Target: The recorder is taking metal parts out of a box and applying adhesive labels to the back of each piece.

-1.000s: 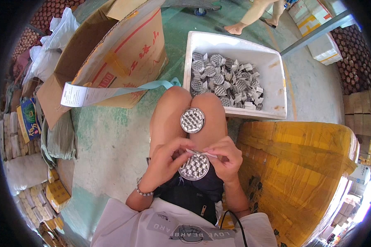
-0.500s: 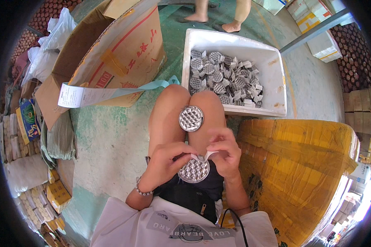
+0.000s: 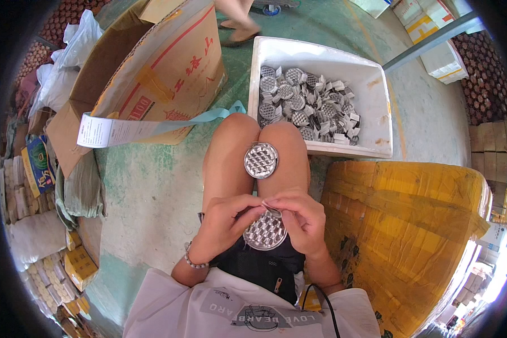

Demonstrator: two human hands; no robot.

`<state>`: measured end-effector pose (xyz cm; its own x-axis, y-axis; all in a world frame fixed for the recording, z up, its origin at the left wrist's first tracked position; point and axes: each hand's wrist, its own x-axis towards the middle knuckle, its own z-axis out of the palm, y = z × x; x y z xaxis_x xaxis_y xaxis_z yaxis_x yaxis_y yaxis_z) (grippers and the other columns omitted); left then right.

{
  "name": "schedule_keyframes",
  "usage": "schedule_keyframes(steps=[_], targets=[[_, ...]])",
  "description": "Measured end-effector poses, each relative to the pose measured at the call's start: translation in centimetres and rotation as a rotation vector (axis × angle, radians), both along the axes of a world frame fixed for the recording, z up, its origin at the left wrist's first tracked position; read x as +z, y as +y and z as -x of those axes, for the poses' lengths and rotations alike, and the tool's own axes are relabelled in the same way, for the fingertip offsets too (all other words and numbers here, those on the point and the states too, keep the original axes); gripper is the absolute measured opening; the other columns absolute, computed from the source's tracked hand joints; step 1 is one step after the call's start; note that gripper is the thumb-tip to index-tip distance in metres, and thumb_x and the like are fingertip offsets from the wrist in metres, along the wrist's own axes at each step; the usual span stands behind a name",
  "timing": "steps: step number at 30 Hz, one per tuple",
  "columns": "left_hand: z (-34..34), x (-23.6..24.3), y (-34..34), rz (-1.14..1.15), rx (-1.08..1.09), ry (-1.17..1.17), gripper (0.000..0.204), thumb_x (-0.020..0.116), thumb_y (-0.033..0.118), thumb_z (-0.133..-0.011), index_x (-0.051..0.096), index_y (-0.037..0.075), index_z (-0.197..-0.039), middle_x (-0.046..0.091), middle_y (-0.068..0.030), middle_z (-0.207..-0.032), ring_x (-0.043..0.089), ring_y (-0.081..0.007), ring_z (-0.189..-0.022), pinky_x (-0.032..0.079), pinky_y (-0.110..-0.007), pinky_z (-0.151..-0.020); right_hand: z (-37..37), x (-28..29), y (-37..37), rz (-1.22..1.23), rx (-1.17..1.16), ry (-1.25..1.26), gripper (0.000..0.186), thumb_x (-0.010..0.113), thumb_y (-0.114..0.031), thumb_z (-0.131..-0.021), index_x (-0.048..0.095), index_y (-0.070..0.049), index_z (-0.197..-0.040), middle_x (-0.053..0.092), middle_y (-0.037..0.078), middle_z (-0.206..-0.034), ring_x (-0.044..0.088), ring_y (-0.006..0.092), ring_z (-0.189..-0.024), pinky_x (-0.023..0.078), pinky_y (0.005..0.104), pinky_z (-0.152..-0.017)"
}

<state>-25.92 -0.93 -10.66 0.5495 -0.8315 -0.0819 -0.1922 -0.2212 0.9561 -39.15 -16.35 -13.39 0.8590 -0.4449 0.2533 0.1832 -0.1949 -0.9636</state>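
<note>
On my lap lies a round silver disc (image 3: 265, 232) with a raised checkered pattern, its upper edge partly covered by my fingers. A white label (image 3: 272, 209) is at that edge. My left hand (image 3: 226, 221) pinches the label from the left with thumb and forefinger. From the right, my right hand (image 3: 301, 218) pinches it too, fingertips close to the left ones. Farther up, a second silver disc (image 3: 261, 160) of the same kind rests across my thighs near the knees.
A white foam box (image 3: 372, 101) ahead holds many silver discs with white labels. A cardboard carton (image 3: 169, 73) stands front left, a strip of labels (image 3: 98, 130) trailing beside it. A large yellow-taped box (image 3: 400, 225) is close on my right. Someone's feet (image 3: 239, 31) are beyond.
My right hand has moved left and the label's ends, spread apart before, are now brought together between my fingers. The other person's feet have moved left.
</note>
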Motion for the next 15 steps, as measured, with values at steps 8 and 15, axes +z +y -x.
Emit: schedule_keyframes(steps=[8,15], targets=[[1.0,-0.3,-0.4,-0.016,0.114,0.023,0.017,0.075,0.003,-0.091,0.07,-0.002,-0.107,0.075,-0.0123,-0.086,0.075,-0.0186,-0.075,0.057,-0.03,-0.065,-0.4,0.1,1.4,0.191,-0.186,0.004,0.021,0.077,0.011,-0.08,0.075,0.002,-0.098,0.074,0.015,-0.094,0.071,0.024,-0.083,0.056,0.0298,-0.072],[0.0,-0.2,-0.6,0.034,0.182,0.017,0.022,0.076,-0.006,-0.082,0.074,-0.001,-0.104,0.078,-0.0146,-0.098,0.076,-0.0246,-0.099,0.061,-0.033,-0.08,-0.3,-0.6,1.5,0.2,-0.177,-0.036,0.027,0.082,0.008,-0.075,0.075,-0.003,-0.099,0.076,0.011,-0.095,0.073,0.025,-0.081,0.057,0.0338,-0.072]])
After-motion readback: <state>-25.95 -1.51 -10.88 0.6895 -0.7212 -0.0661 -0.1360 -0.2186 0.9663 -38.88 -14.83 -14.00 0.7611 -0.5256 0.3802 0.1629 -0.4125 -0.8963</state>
